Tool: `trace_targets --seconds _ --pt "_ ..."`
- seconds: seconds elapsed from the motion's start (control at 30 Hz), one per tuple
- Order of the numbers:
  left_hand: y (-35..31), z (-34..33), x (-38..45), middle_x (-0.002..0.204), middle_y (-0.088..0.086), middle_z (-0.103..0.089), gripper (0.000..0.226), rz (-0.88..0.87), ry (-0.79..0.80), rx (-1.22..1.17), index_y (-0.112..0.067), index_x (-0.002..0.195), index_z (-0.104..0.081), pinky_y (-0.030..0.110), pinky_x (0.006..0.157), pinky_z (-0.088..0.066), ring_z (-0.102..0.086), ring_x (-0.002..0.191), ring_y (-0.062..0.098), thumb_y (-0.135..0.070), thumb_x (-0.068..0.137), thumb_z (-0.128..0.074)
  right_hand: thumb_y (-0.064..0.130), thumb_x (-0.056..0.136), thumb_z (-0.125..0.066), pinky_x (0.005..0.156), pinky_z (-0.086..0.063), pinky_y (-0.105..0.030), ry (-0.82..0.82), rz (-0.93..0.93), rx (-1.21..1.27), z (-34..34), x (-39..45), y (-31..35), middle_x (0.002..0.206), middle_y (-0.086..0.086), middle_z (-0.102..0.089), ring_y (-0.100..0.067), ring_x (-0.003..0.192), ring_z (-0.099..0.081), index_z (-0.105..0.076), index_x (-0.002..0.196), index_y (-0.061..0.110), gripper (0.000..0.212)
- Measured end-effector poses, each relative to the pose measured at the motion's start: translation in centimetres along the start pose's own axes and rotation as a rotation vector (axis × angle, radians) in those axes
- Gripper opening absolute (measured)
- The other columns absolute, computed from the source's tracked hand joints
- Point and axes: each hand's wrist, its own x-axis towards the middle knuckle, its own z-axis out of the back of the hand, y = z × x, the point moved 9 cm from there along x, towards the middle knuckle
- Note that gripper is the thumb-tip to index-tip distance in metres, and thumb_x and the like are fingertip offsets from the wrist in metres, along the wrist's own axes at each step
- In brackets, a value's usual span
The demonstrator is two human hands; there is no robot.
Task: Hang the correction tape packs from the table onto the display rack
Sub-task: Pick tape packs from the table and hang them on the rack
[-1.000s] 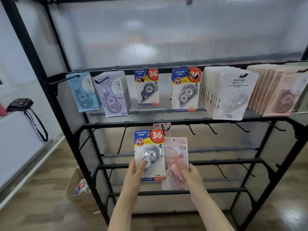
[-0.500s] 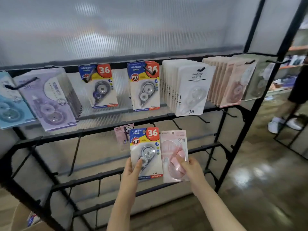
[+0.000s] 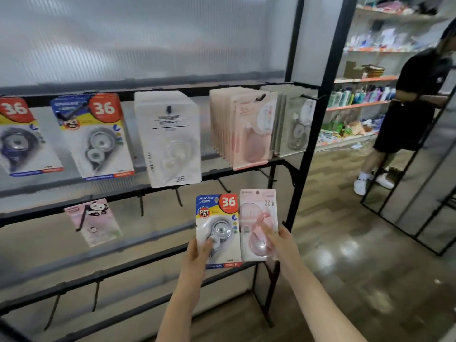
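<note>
My left hand (image 3: 197, 253) grips the lower left of a blue-and-yellow "36" correction tape pack (image 3: 218, 228). Right beside it, my right hand (image 3: 278, 243) pinches a pink "30m" correction tape pack (image 3: 257, 218) at its lower right. Both packs are upright in front of the black display rack (image 3: 304, 149), near its right post and below its top row. On that top row hang two "36" packs (image 3: 96, 137), a white stack (image 3: 170, 139), a pink stack (image 3: 246, 129) and a grey stack (image 3: 293, 124). One pink panda pack (image 3: 95, 220) hangs on the second row.
Bare black hooks (image 3: 177, 196) stick out along the second and lower bars. A person in black (image 3: 409, 114) stands at the right by another black frame (image 3: 419, 193). Stocked shop shelves (image 3: 357, 104) fill the back right. The wooden floor (image 3: 345, 255) is shiny.
The view has swung right: the rack's packs slid left in frame, and the right post, shop shelves and the person came into sight. Both hands keep holding their packs side by side.
</note>
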Motion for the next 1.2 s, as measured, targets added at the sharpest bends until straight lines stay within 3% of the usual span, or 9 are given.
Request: trace_targets --seconds 0.07,0.27,0.37,0.47,0.6,0.7,0.83,1.0,1.2 --pt "0.4 -2.1 0.7 0.100 -0.009 -0.072 0.022 0.005 -0.017 0.002 -0.031 0.114 -0.059 0.049 0.091 -0.053 -0.070 0.093 0.019 -0.028 0.091 -0.060 0.032 0.084 -0.070 0.089 -0.050 -0.051 -0.014 0.008 0.023 2.3 1.7 0.9 0.090 -0.010 -0.068 -0.029 0.086 -0.064 -0.064 0.086 0.016 0.017" --pt "1.2 -6.3 1.6 0.098 -0.009 -0.073 0.017 0.010 -0.045 0.004 -0.032 0.108 -0.060 0.042 0.088 -0.055 -0.070 0.090 0.015 -0.030 0.091 -0.060 0.035 0.088 -0.065 0.073 -0.052 -0.033 0.006 0.009 0.021 6.0 7.3 1.6 0.081 -0.001 -0.064 -0.019 0.076 -0.062 -0.059 0.084 0.018 0.019" --pt "1.5 -7.6 1.5 0.093 -0.016 -0.073 0.015 0.011 -0.055 -0.013 -0.032 0.106 -0.059 0.029 0.076 -0.054 -0.069 0.085 0.008 -0.028 0.092 -0.058 0.039 0.086 -0.067 0.062 -0.051 -0.023 0.021 -0.002 -0.049 6.4 9.4 0.7 0.082 0.000 -0.064 -0.013 0.073 -0.062 -0.060 0.093 0.014 0.027" --pt "1.5 -8.6 1.5 0.103 -0.012 -0.072 0.020 0.024 -0.050 -0.017 -0.030 0.112 -0.059 0.029 0.082 -0.051 -0.068 0.094 0.010 -0.027 0.092 -0.059 0.031 0.088 -0.066 0.048 -0.045 -0.011 0.029 0.041 -0.086 6.4 10.8 0.3 0.075 0.003 -0.062 -0.008 0.065 -0.059 -0.059 0.088 0.013 0.020" --pt "1.4 -9.5 1.6 0.095 -0.013 -0.074 0.015 0.023 -0.049 -0.014 -0.029 0.105 -0.060 0.031 0.083 -0.051 -0.069 0.089 0.009 -0.025 0.091 -0.059 0.030 0.088 -0.066 0.057 -0.047 -0.013 0.057 0.118 -0.148 6.2 12.3 0.8 0.078 0.002 -0.062 -0.012 0.070 -0.060 -0.061 0.093 0.014 0.018" --pt "1.1 -10.1 1.5 0.098 -0.011 -0.074 0.030 0.016 -0.038 -0.014 -0.029 0.109 -0.059 0.032 0.083 -0.052 -0.070 0.090 0.010 -0.034 0.080 -0.062 0.030 0.087 -0.068 0.053 -0.045 -0.008 0.070 0.120 -0.144 6.3 13.1 0.6 0.079 -0.004 -0.062 -0.009 0.067 -0.059 -0.060 0.090 0.011 0.021" --pt "1.7 -9.8 1.5 0.095 -0.009 -0.074 0.020 0.039 -0.076 -0.035 -0.030 0.106 -0.060 0.038 0.085 -0.052 -0.069 0.092 0.015 -0.028 0.086 -0.061 0.032 0.084 -0.069 0.069 -0.054 -0.026 0.109 0.107 -0.068 6.2 13.8 -1.2 0.090 -0.008 -0.068 -0.019 0.081 -0.067 -0.062 0.096 0.013 0.023" --pt "1.9 -9.5 1.3 0.095 -0.010 -0.074 0.019 0.038 -0.113 -0.036 -0.026 0.110 -0.060 0.029 0.077 -0.053 -0.069 0.085 0.007 -0.020 0.092 -0.056 0.028 0.088 -0.066 0.054 -0.046 -0.008 0.099 0.121 -0.082 6.3 14.5 -2.0 0.081 0.003 -0.063 -0.010 0.074 -0.062 -0.060 0.096 0.009 0.021" --pt "1.7 -9.9 0.5 0.099 -0.011 -0.073 0.043 0.032 -0.102 -0.058 -0.025 0.115 -0.059 0.035 0.083 -0.050 -0.069 0.087 0.007 -0.035 0.073 -0.061 0.027 0.088 -0.065 0.055 -0.047 -0.008 0.100 0.135 -0.058 6.6 14.8 -2.3 0.083 -0.002 -0.060 -0.003 0.069 -0.060 -0.059 0.090 0.009 0.019"
